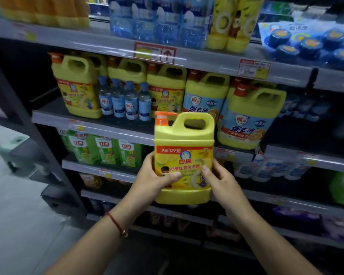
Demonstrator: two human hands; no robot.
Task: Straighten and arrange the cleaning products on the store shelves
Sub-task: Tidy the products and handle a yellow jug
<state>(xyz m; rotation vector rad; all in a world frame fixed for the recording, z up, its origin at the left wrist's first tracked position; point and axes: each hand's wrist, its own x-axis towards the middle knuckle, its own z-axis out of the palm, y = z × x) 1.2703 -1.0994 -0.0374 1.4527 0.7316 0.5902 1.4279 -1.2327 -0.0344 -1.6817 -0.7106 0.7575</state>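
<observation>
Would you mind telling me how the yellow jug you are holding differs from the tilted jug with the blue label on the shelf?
The held jug has a yellow and red label; the blue-label jug has a pale blue one. The held jug stands upright, gripped by the left hand and right hand; the blue-label jug leans on the shelf. The held jug has an orange pump; the other's top looks like a plain cap. Both are yellow with a moulded handle.

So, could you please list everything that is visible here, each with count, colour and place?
held jug: one, yellow, orange pump, in front of the shelves
shelf jugs: about five in the front row, yellow, second shelf
small bottles: four, clear blue, between the jugs
green packs: several, third shelf, left
blue packs: several, top shelf
round blue blocks: one pack, top shelf, right
price tags: several, red-white, shelf edges
left hand: grips the jug's left side
right hand: grips its right side
</observation>
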